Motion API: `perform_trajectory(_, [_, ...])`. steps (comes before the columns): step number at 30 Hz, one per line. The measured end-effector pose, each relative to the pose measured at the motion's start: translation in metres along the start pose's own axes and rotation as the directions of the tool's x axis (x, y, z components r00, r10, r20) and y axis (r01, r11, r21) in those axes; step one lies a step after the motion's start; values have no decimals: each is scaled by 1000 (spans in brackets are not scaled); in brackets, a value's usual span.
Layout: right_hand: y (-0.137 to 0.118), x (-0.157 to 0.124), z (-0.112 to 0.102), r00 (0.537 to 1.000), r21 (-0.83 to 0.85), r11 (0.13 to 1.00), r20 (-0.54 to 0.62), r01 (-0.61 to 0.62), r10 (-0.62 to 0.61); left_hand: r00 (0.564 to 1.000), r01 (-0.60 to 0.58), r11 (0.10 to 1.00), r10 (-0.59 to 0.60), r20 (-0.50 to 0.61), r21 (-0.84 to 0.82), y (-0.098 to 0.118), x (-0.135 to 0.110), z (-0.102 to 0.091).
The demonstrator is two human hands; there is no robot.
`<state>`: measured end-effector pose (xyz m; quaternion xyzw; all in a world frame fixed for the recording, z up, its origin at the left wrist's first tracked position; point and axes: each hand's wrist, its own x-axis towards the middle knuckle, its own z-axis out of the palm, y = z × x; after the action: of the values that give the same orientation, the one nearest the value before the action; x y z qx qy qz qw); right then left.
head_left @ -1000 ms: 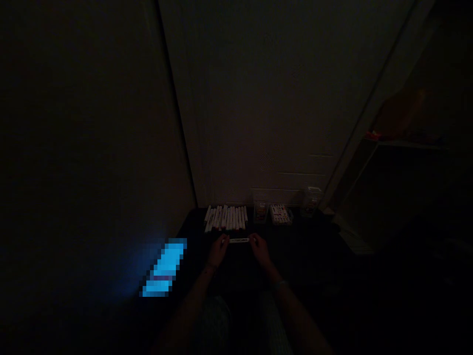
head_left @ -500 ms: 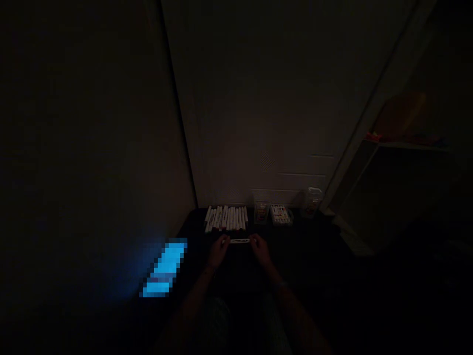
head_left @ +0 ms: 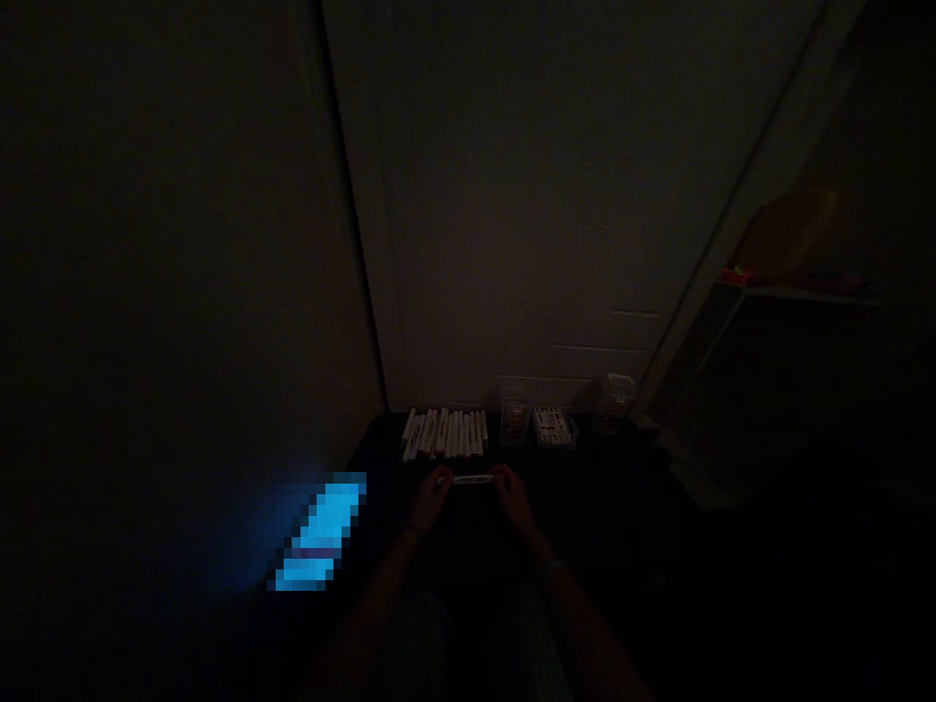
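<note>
A white marker (head_left: 473, 480) lies level between my hands over the dark surface. My left hand (head_left: 430, 497) pinches its left end and my right hand (head_left: 512, 495) pinches its right end, both closed. Just beyond them, a row of white markers (head_left: 446, 434) lies side by side, a few showing reddish ends. To the right of this row stands a clear plastic case (head_left: 515, 419), and beside it is a box of markers (head_left: 554, 427). The light is very dim, so fine detail of the fingers is lost.
A second clear container (head_left: 615, 402) stands at the back right against the pale wall (head_left: 475, 244). A bright blue pixelated screen (head_left: 320, 534) glows at the left. At the right is a shelf (head_left: 797, 292) bearing a rounded orange thing (head_left: 786, 232).
Both hands keep hold of the marker in nearly the same place. The whole view has shifted very slightly and looks a bit darker.
</note>
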<state>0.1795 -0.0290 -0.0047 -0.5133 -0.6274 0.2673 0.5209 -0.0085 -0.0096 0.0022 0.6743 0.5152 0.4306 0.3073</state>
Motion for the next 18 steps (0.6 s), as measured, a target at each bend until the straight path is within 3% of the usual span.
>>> perform_trajectory(12, [0, 0, 0, 1000, -21, 1000, 9, 10, -10, 999, 49, 997, -49, 2, -61, -2, 0, 0])
perform_trajectory(18, [1, 0, 1, 1000, -23, 1000, -8, 18, -18, 1000, 8, 998, -9, -7, -61, -7, 1, 1])
